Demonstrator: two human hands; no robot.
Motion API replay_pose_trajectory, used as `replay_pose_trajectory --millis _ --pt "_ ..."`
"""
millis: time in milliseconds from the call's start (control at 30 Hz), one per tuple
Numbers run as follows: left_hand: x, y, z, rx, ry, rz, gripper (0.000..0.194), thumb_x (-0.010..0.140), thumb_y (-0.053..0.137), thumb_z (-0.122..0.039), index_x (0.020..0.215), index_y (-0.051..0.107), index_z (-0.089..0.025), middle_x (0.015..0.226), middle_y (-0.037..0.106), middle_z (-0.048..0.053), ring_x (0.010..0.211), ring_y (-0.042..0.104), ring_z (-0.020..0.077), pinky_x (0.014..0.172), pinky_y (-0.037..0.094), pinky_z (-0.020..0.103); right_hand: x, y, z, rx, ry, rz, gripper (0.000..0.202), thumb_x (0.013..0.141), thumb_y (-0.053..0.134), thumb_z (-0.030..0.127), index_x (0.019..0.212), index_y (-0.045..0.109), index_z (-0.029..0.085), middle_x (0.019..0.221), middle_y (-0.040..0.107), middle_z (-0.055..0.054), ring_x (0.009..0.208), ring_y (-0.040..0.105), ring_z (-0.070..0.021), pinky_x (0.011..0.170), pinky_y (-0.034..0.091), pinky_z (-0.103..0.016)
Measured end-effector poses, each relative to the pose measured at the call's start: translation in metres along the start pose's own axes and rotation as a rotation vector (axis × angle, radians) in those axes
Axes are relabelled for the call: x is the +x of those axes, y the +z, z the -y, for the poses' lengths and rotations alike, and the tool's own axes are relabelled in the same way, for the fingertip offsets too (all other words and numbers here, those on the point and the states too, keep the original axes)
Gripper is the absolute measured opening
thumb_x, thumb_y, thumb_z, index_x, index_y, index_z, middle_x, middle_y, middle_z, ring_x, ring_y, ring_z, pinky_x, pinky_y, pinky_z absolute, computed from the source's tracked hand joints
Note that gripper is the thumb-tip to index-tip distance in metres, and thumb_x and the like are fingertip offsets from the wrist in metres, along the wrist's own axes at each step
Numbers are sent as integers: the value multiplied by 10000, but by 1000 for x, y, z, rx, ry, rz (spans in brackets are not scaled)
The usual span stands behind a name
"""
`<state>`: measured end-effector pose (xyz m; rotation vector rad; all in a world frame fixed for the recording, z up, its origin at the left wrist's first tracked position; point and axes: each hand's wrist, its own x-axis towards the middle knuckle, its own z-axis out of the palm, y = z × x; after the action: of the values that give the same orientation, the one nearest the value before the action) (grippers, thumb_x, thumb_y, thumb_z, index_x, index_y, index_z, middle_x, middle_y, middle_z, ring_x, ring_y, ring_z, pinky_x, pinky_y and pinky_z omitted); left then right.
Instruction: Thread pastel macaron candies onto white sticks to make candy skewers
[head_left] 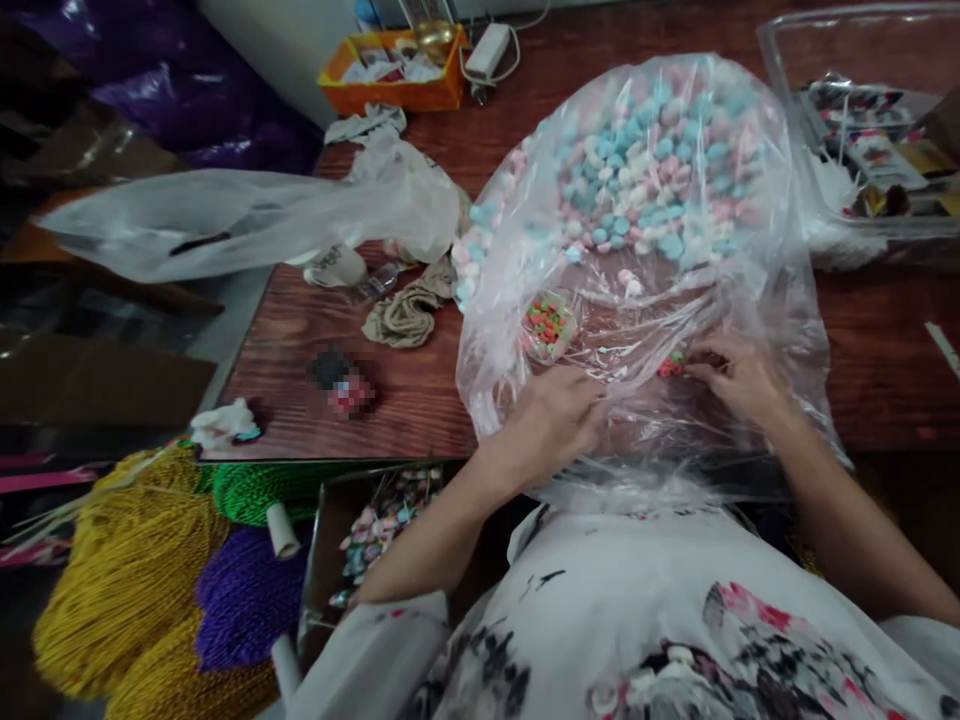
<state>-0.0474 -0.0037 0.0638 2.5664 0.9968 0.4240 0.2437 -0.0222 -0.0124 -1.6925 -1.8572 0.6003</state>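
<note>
A large clear plastic bag (810, 350) lies open on the table, holding a heap of pink, blue and white candy-like pieces (622, 185). On its near part sits a small clear packet of red and green pieces (550, 323). My left hand (559, 410) rests low on the bag, its fingers curled on a fold of the plastic. A small cluster of red and green pieces (670, 364) shows right at the fingertips of my right hand (742, 378). That hand's thumb and fingers are drawn together; what lies between them is unclear.
An orange tray (390, 95) and a white power strip (487, 52) stand at the back. A clear plastic bin (780, 60) of small packets is at right. Left are a crumpled cloth (409, 312) and a white cup (337, 267). Yellow cord bundles (135, 570) lie below the table edge.
</note>
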Motion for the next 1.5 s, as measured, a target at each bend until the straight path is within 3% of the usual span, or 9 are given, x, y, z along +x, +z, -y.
replay_pose_trajectory --millis 67,167,333,567,733,900,1200,1367,1500 --pt "15 11 -18 60 49 185 199 949 502 -246 1001 680 -171 955 687 86 937 638 214 838 525 340 2 3 -6 -102 18 91 218 848 631 377 950 703 198 877 671 -65 805 604 -212 715 480 -328" --pt "27 22 -35 118 90 299 216 952 490 -252 1032 666 -157 1043 670 105 1000 621 245 856 525 367 10 19 11 -390 42 97 334 870 608 451 1034 683 170 1018 641 -131 900 594 -259 750 469 -356" --pt "14 33 -31 91 58 305 251 982 441 -280 998 664 -168 1057 660 95 1007 612 228 897 510 363 15 33 40 -581 104 121 429 920 501 517 1143 637 176 1119 589 -168 792 598 -237 646 423 -327" --pt "-7 41 -27 5 -7 265 237 979 455 -252 987 675 -164 997 677 90 955 625 205 879 510 350 14 38 41 -574 71 91 336 952 432 388 1072 678 192 1104 599 -142 755 606 -203 616 396 -304" --pt "-16 47 -26 -97 -16 213 213 973 485 -256 980 680 -172 971 703 78 909 640 187 849 513 330 7 28 8 -232 -4 -6 246 887 550 352 898 726 181 966 667 -94 804 607 -193 704 465 -313" --pt "-16 47 -20 -154 32 201 242 978 465 -253 953 687 -158 933 715 81 901 648 188 840 509 324 -14 6 -33 551 352 -65 282 678 775 433 794 702 186 644 636 12 529 529 -110 493 433 -237" --pt "73 34 -37 -9 189 377 242 928 479 -235 890 703 -154 883 704 79 843 630 202 798 485 330 -27 -7 -27 930 432 -270 205 549 802 256 692 668 198 576 621 50 446 472 -74 443 408 -219" --pt "126 65 -37 46 196 372 198 859 533 -193 901 716 -132 881 713 111 856 641 226 784 476 337 -39 -15 -23 979 385 -370 195 571 777 241 715 648 213 619 631 47 484 493 -88 445 375 -225" --pt "146 100 -37 106 198 373 221 819 618 -202 1002 716 -128 1028 718 145 964 655 261 819 479 351 -47 -21 -21 1003 387 -396 196 574 776 206 723 650 221 639 633 47 481 491 -88 429 367 -225"
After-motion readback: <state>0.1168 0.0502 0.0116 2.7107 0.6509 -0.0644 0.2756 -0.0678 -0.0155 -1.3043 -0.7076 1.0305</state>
